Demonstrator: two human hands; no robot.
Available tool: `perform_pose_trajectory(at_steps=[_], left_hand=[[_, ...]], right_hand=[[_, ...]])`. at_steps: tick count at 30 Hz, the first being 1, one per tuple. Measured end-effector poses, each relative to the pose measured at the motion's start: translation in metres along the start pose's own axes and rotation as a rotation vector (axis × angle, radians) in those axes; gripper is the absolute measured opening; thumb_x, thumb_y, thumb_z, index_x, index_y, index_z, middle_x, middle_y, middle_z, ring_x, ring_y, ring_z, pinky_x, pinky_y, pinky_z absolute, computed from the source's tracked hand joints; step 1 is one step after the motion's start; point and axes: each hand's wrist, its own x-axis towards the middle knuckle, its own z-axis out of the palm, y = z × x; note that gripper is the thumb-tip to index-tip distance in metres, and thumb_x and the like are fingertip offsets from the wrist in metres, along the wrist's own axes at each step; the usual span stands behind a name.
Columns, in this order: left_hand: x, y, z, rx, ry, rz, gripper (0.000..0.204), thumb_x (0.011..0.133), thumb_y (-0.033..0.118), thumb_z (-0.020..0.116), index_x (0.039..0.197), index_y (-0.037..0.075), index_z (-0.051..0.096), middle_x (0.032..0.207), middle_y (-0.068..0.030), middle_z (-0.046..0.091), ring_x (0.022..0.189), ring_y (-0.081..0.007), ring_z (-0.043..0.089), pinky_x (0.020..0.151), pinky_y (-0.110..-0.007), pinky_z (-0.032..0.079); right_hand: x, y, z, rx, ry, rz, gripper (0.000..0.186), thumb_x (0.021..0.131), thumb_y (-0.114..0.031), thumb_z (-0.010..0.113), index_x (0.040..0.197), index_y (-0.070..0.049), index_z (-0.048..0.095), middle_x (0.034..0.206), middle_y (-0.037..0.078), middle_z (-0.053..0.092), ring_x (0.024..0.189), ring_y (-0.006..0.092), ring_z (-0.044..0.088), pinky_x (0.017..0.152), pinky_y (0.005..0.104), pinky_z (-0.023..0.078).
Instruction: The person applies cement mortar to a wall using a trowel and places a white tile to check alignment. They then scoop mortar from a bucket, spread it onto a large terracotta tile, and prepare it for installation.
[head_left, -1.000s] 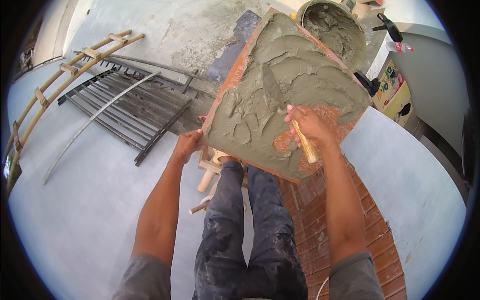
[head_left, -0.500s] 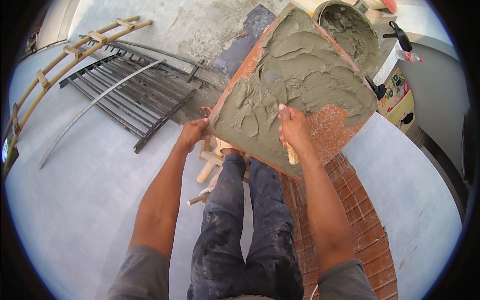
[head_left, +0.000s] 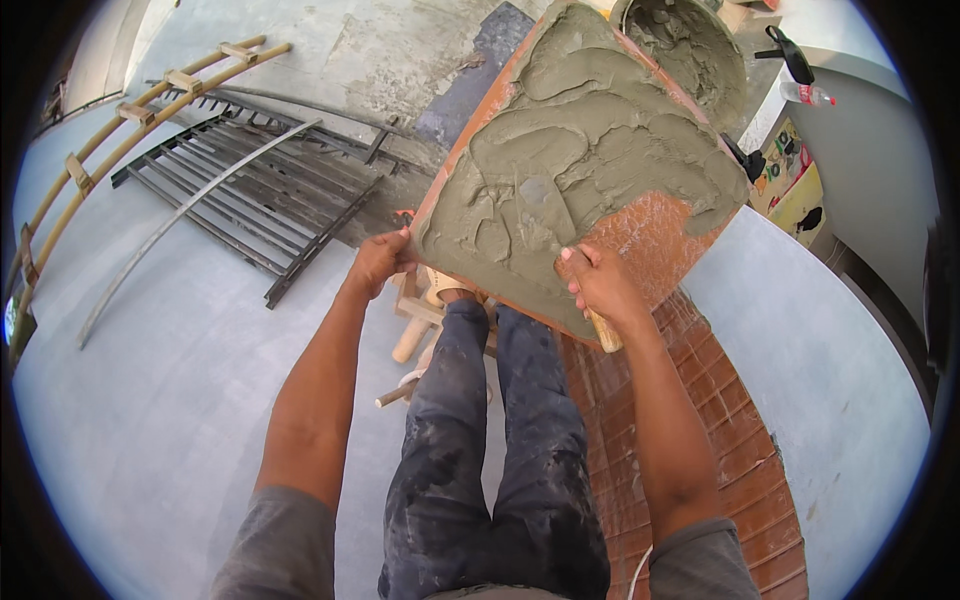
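Observation:
A large terracotta tile (head_left: pixel 655 235) is held out in front of me, most of its face under wet grey-green mortar (head_left: pixel 625 110). My left hand (head_left: pixel 383 260) grips the tile's left corner, thumb near the top edge and fingers beneath it. In my right hand (head_left: pixel 603 283) is a trowel (head_left: pixel 606 333) with a wooden handle, the fist wrapped round it. The trowel's mortar-smeared blade lies on the mortar near the tile's middle. Bare orange tile with thin white residue shows along the near right side.
A bucket (head_left: pixel 690 50) of mortar stands beyond the tile. At left lie a black metal grating (head_left: pixel 250 180), a curved pale strip (head_left: pixel 195 205) and a bamboo ladder (head_left: pixel 140 115). Laid reddish tiles (head_left: pixel 700 430) are below right, and a wooden stool (head_left: pixel 415 330) is by my feet. A plastic bottle (head_left: pixel 805 94) lies upper right.
My right hand has drawn the trowel toward me and slightly right, leaving a smoothed stroke in the mortar. My left hand keeps its grip on the tile.

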Motion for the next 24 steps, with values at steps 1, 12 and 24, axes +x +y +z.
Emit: perform_pose_trajectory(at_steps=[1, 12, 24], left_hand=[[-0.001, -0.002, 0.0, -0.003, 0.002, -0.005, 0.031, 0.102, 0.03, 0.058, 0.112, 0.002, 0.068, 0.1, -0.0097, 0.073, 0.09, -0.0196, 0.069, 0.08, -0.034, 0.057], [-0.004, 0.008, 0.004, 0.037, -0.008, 0.009, 0.033, 0.102, 0.029, 0.058, 0.115, -0.001, 0.066, 0.105, -0.01, 0.071, 0.092, -0.0193, 0.068, 0.081, -0.031, 0.057], [0.007, 0.003, -0.005, 0.045, -0.018, -0.004, 0.04, 0.1, 0.032, 0.062, 0.122, -0.002, 0.064, 0.114, -0.0114, 0.07, 0.103, -0.0256, 0.067, 0.093, -0.042, 0.054]], right_hand=[[0.0, 0.012, 0.011, -0.077, 0.072, -0.159, 0.031, 0.1, -0.024, 0.052, 0.108, 0.005, 0.059, 0.095, 0.026, 0.068, 0.089, 0.0461, 0.066, 0.081, 0.053, 0.051], [0.009, 0.05, 0.066, -0.403, 0.613, -0.383, 0.031, 0.099, -0.023, 0.058, 0.115, 0.003, 0.055, 0.11, 0.023, 0.061, 0.101, 0.0416, 0.065, 0.083, 0.0489, 0.055], [0.007, 0.076, 0.019, 0.06, 0.515, -0.523, 0.037, 0.096, -0.019, 0.057, 0.123, 0.006, 0.056, 0.116, 0.03, 0.06, 0.1, 0.0464, 0.063, 0.083, 0.0507, 0.052]])
